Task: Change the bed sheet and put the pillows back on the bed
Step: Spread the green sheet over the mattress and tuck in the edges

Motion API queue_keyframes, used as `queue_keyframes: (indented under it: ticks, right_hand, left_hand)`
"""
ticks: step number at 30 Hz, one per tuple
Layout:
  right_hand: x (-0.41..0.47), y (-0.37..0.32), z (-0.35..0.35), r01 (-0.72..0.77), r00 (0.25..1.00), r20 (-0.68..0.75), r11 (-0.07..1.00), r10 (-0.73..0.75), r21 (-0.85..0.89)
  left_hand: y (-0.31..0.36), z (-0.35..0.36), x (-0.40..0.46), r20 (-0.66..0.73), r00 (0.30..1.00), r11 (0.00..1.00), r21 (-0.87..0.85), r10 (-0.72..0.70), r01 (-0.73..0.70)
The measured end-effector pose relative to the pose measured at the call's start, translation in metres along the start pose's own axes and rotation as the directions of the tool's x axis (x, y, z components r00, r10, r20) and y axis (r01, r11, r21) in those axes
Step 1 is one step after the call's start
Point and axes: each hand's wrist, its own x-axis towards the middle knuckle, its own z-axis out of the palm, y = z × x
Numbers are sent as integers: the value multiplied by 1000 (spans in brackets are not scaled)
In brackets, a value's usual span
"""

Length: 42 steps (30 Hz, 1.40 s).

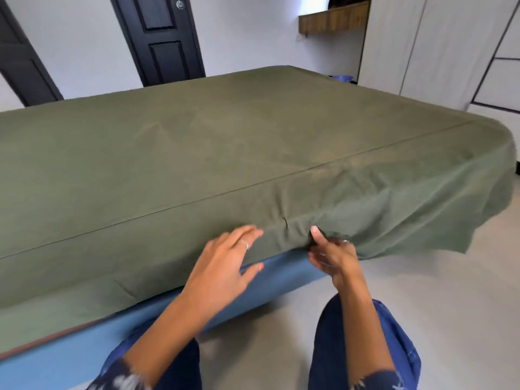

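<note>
An olive green bed sheet [225, 142] is spread over the whole mattress and hangs down its near side. At the near right corner its loose end droops toward the floor. My left hand [225, 263] lies flat with straight fingers on the sheet's lower edge, thumb against the blue bed base [278, 274]. Just to its right, my right hand [332, 256] grips a bunched fold of the sheet at the mattress's lower edge, thumb up and fingers curled under the cloth. No pillows are in view.
Grey floor [422, 277] lies to the right of the bed and under my knees. Black doors [166, 38] stand in the far wall. A wooden shelf [334, 19] hangs at the back right beside white wardrobes [450, 46]. A blue object [342, 78] peeks out behind the bed.
</note>
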Motion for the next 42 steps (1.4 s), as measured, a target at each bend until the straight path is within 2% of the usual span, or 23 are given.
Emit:
queue_keyframes:
  ticks: [1, 2, 4, 6, 8, 11, 13, 16, 20, 23, 26, 29, 31, 32, 33, 34, 35, 36, 37, 38, 39, 42]
  right_hand:
    - [0, -5, -7, 36, 999, -38, 999, -36, 0]
    - [3, -8, -12, 103, 984, -143, 995, -102, -4]
    - [10, -18, -24, 275, 869, -414, 960, -270, -50]
    - [18, -38, -31, 408, 745, -540, 908, -392, -96]
    - [34, -61, -31, 450, 713, -552, 886, -432, -112]
    - [65, -89, -20, 365, 745, -550, 921, -377, -137]
    - [86, -94, -15, 355, 731, -589, 929, -344, -103]
    - [108, -92, -15, 398, 659, -663, 913, -355, -93]
    - [121, -94, -22, 407, 624, -690, 906, -366, -113]
    - [119, -97, -24, 411, 644, -670, 906, -369, -104]
    - [108, -99, -32, 389, 709, -601, 915, -371, -105]
    - [93, -87, -48, 442, 716, -586, 896, -380, -40]
    - [80, -58, -53, 407, 652, -701, 913, -288, 4]
    - [74, -38, -50, 342, 652, -731, 939, -200, 48]
    - [69, -15, -45, 251, 709, -699, 959, -91, 129]
    - [65, 7, -38, 125, 813, -580, 962, 41, 244]
    - [62, 22, -29, -17, 905, -393, 936, 164, 351]
    - [57, 28, -22, -138, 948, -204, 893, 244, 428]
    - [53, 28, -16, -194, 959, -94, 859, 268, 474]
    - [52, 25, -13, -187, 965, -69, 845, 254, 502]
    - [56, 20, -12, -139, 970, -103, 849, 221, 510]
    - [69, 1, -13, 34, 960, -266, 907, 87, 421]
  left_hand:
    - [5, 7, 11, -44, 998, 995, 99, 36, -31]
    - [9, 12, 21, -64, 996, 984, 171, 57, -45]
    - [14, 22, 36, -60, 994, 965, 252, 87, -69]
    - [17, 29, 50, -32, 996, 955, 289, 82, -69]
    - [19, 30, 64, 31, 997, 938, 337, 69, -76]
    - [19, 37, 85, 131, 987, 926, 353, 92, -133]
    - [17, 40, 95, 190, 978, 935, 325, 83, -143]
    - [17, 47, 102, 191, 977, 933, 325, 96, -155]
    - [17, 55, 106, 147, 980, 918, 355, 134, -179]
    - [19, 58, 107, 114, 984, 906, 388, 136, -170]
    - [21, 57, 107, 141, 983, 896, 411, 120, -169]
    - [23, 56, 96, 60, 969, 823, 517, 238, -234]
    - [25, 67, 86, 33, 919, 741, 580, 393, -338]
    - [26, 73, 82, 46, 894, 697, 609, 445, -378]
    - [27, 78, 81, 70, 883, 659, 638, 465, -398]
    - [29, 82, 82, 96, 884, 633, 664, 457, -399]
    - [30, 85, 83, 112, 895, 616, 688, 433, -384]
    - [30, 86, 85, 124, 906, 604, 707, 406, -368]
    - [30, 87, 86, 130, 912, 593, 722, 390, -357]
    - [30, 87, 87, 132, 913, 578, 736, 387, -351]
    - [29, 88, 88, 132, 910, 559, 752, 394, -351]
    - [27, 87, 90, 112, 889, 524, 773, 444, -359]
